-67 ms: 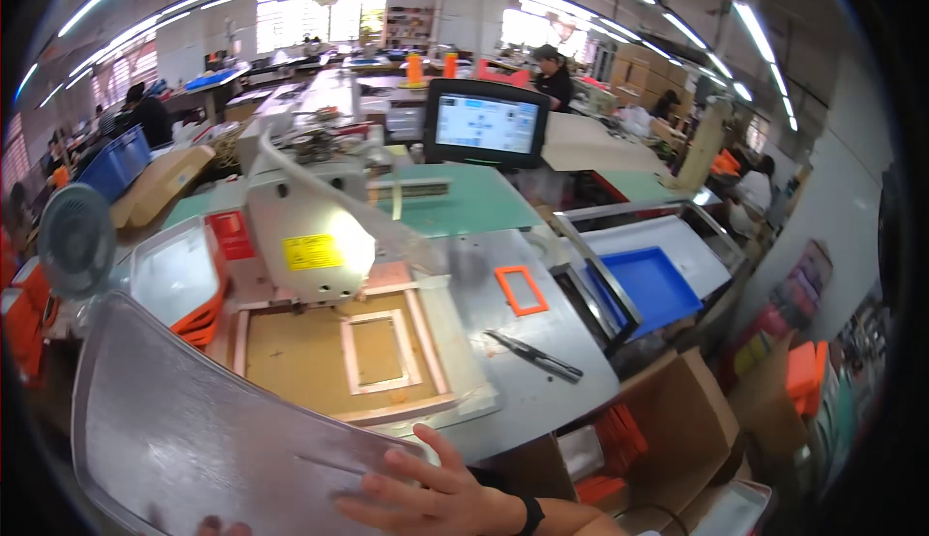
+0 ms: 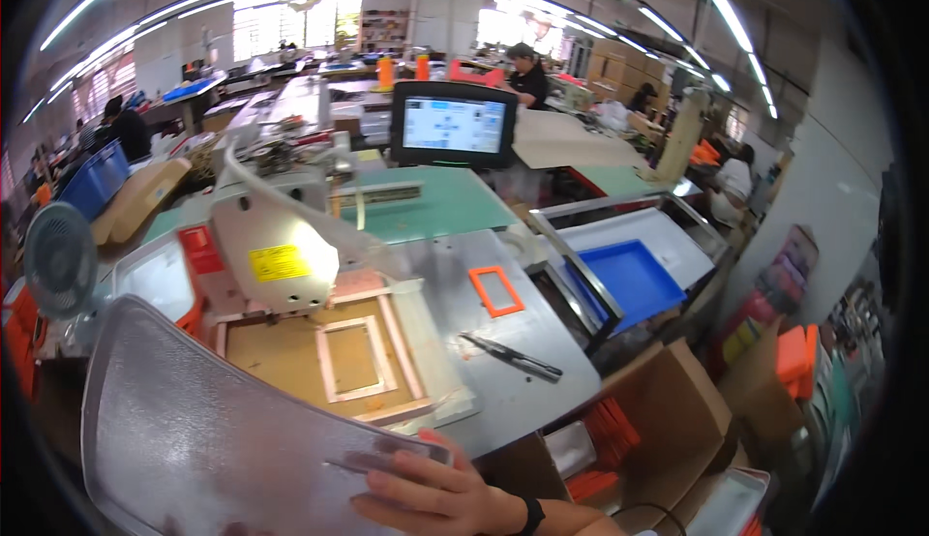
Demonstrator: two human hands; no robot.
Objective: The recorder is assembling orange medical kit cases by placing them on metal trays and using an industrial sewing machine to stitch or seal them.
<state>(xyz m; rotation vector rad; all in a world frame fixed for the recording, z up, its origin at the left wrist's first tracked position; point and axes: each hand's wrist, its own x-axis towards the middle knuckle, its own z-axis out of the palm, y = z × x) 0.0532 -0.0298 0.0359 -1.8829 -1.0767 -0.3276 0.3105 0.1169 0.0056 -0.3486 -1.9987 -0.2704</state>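
A large grey, semi-translucent plastic sheet [image 2: 213,410] with rounded corners and a raised rim stands tilted in front of me at the lower left. My right hand [image 2: 435,497], with a black wristband, lies at its right end. Its fingers are stretched out against the surface, slightly blurred. Of my left hand [image 2: 235,529] only blurred fingertips show at the sheet's bottom edge; the rest is out of view. Beyond the sheet is a white sewing-type machine head [image 2: 271,231] with a yellow label, over a brown board [image 2: 276,357] framed by pale strips.
On the grey work plate lie black tweezers [image 2: 513,355] and an orange rectangular frame [image 2: 495,291]. A monitor [image 2: 453,125] stands behind. At right are a blue tray [image 2: 629,280] and a cardboard box [image 2: 668,430] holding orange pieces. A grey fan [image 2: 60,260] stands left. Other people sit farther back.
The view has shifted, so the bench appears farther left. My right hand's fingers have come closer together and flatter on the sheet. The sheet has moved slightly right in the view.
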